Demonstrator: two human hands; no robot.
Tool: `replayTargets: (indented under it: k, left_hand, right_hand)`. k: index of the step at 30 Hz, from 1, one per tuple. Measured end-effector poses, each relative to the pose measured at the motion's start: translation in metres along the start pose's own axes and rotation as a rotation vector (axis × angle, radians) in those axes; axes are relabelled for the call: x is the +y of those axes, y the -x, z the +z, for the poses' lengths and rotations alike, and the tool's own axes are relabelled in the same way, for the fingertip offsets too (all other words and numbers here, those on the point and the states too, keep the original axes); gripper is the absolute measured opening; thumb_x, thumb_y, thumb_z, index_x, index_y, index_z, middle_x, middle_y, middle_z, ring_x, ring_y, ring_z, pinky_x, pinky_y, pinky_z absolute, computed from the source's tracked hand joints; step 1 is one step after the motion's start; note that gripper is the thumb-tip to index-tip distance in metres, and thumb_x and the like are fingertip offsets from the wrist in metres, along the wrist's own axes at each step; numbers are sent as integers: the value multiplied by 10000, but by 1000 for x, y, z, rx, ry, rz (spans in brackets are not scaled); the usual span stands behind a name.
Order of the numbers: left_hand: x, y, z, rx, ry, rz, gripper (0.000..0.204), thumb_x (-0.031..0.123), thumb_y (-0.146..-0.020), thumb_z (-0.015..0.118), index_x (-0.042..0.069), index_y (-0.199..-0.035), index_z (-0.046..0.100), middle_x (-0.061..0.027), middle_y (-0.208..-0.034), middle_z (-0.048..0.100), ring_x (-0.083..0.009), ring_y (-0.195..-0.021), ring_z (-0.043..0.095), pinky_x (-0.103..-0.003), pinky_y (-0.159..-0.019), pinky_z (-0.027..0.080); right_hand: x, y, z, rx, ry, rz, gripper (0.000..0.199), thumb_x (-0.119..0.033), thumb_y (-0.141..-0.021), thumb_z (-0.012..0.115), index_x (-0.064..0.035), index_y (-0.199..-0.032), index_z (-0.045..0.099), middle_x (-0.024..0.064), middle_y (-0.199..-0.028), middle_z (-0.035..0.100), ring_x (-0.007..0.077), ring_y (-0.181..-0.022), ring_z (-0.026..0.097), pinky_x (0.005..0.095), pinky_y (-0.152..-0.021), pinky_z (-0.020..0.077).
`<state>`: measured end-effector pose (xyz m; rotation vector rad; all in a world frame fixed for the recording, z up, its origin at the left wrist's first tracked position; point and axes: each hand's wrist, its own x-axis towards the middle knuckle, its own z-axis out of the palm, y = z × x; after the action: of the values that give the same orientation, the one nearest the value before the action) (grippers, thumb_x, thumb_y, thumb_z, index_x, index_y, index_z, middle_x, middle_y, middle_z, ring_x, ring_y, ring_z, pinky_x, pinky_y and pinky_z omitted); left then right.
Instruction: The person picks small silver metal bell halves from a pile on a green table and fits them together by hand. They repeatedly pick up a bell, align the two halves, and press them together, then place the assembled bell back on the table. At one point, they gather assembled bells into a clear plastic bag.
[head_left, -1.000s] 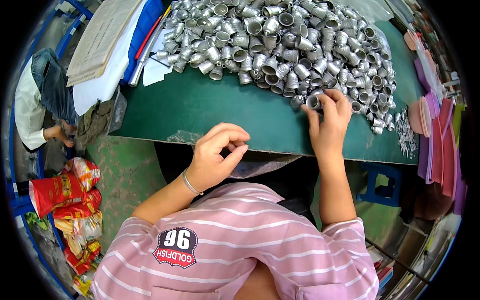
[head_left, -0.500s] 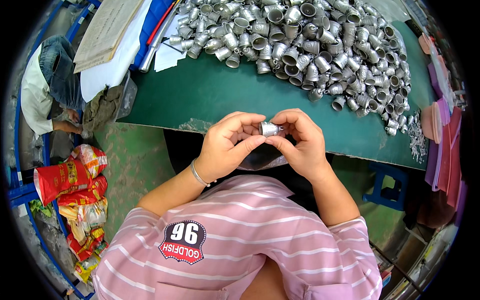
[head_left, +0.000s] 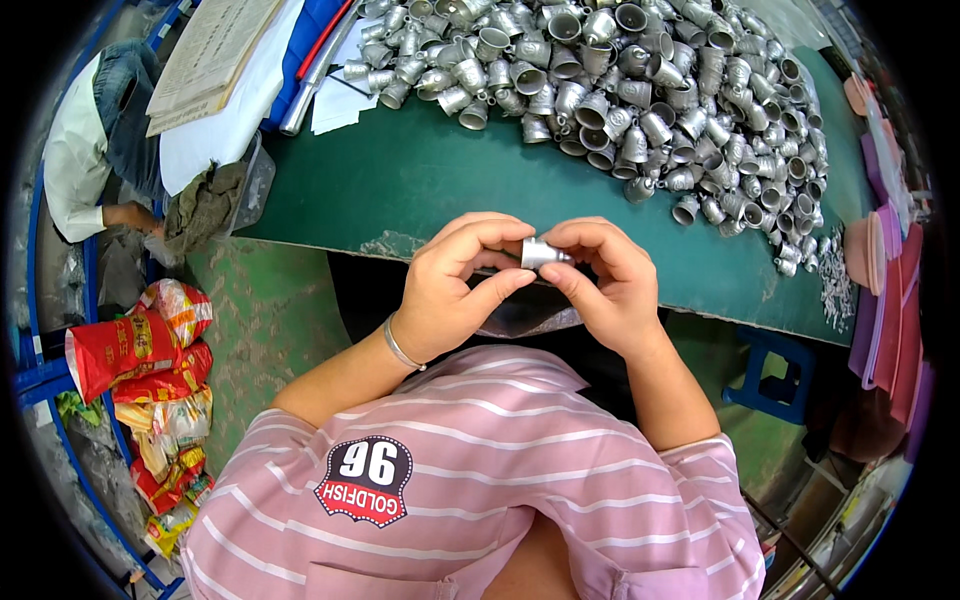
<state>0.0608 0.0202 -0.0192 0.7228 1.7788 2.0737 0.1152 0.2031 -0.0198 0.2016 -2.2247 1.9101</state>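
A small silver metal bell (head_left: pixel 541 254) is held between my two hands, just off the near edge of the green table (head_left: pixel 400 190). My left hand (head_left: pixel 458 280) pinches its wide open end with thumb and forefinger. The thumb and fingers of my right hand (head_left: pixel 606 280) close on its narrow top end. The bell lies on its side, mouth toward the left. Beyond my hands, a large heap of similar silver bells (head_left: pixel 640 90) spreads over the far and right part of the table.
Tiny silver pieces (head_left: pixel 833 285) lie at the table's right end. Papers (head_left: pixel 215 60) and a clear bin with a brown cloth (head_left: pixel 205 208) are at the left. Another person (head_left: pixel 100 150) bends near blue racks. Red packets (head_left: pixel 125 355) and a blue stool (head_left: pixel 772 375) stand below.
The bell has turned in my fingers and now shows a smoother side. My hands stay nearly in place; the other person's arm has moved slightly up toward the cloth.
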Motion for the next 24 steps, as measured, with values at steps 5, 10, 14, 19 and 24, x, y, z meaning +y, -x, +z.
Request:
replayTargets:
  k: [5,10,14,19,24]
  left_hand:
    - [-4,0,-3,7,87,-19,311,-77,-797,665,-57,-1095,575,-114,-1130,543,-178,-964,619,-291,-815,548]
    - [-3,-1,-1,11,129,65,328,-80,-789,672,-45,-1096,560,-117,-1115,557,-179,-964,619,-301,-801,548]
    - [1,0,0,45,-61,188,349,-65,-766,698,-19,-1089,573,-113,-1053,599,-180,-943,628,-291,-771,543]
    - [3,1,-3,36,-263,325,363,-24,-718,736,10,-1051,595,-100,-957,638,-223,-877,637,-304,-738,521]
    - [18,1,-18,-295,-430,358,305,-18,-665,696,37,-958,631,-96,-953,618,-258,-823,599,-346,-737,481]
  right_hand:
    - [-6,-6,6,62,39,-179,328,-38,-805,689,19,-1110,581,101,-975,614,175,-874,606,261,-734,499]
    - [-6,-6,-2,-27,-85,29,260,-33,-808,686,18,-1055,622,100,-971,628,167,-865,610,264,-734,503]
    - [-7,-7,-1,-74,-134,18,203,-28,-808,686,18,-1000,640,103,-981,648,173,-862,622,272,-741,506]
    - [-2,-6,0,-91,-125,-58,185,-14,-794,690,2,-972,644,105,-968,662,186,-856,631,289,-747,509]
    - [-15,0,-11,-302,137,-122,196,23,-739,696,-9,-923,636,108,-888,656,252,-793,626,344,-708,498]
